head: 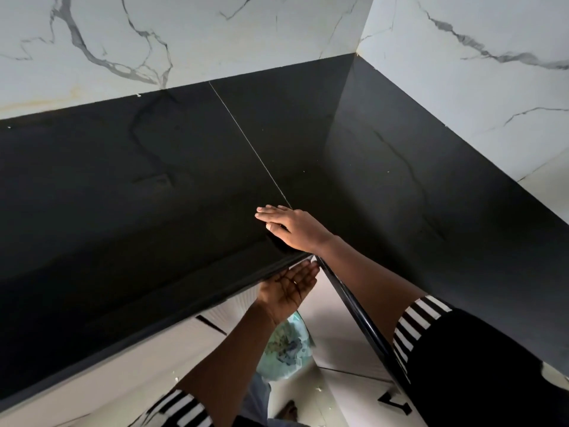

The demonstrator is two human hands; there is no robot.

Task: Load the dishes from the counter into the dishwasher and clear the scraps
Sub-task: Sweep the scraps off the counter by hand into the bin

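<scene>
Two hands meet at frame centre: right hand [292, 226] flat, fingers pressed together, on the black countertop [138, 195]; left hand [288, 288] cupped open directly below the edge. Scraps themselves indiscernible; likely swept downward into it.

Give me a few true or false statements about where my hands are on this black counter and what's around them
1. The right hand lies flat, palm down, on the black counter. True.
2. The left hand is cupped palm up just below the counter's edge. True.
3. A stack of plates stands on the counter beside the right hand. False: no dishes show on the counter.
4. The wall behind the counter is white with grey veins. True.
5. The left hand is closed around a sponge. False: it is open, fingers spread, holding nothing visible.
</scene>
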